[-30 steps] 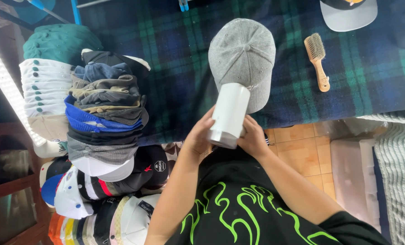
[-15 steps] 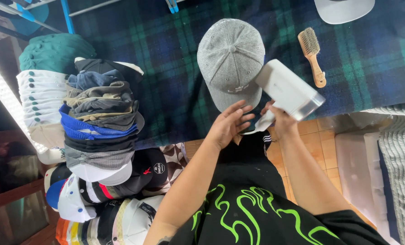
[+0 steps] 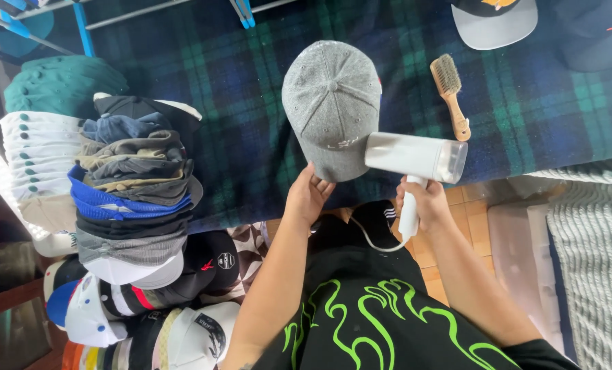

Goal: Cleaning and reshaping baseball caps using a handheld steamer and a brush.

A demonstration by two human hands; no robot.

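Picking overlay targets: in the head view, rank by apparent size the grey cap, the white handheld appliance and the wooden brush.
1. Grey cap, largest.
2. White handheld appliance, held by its handle in the right hand; it sits nearer the camera, so it may look larger than it is.
3. Wooden brush, smallest.

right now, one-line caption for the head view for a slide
Left hand grips the grey cap brim while the right hand holds a white handheld steamer beside it, over plaid cloth.
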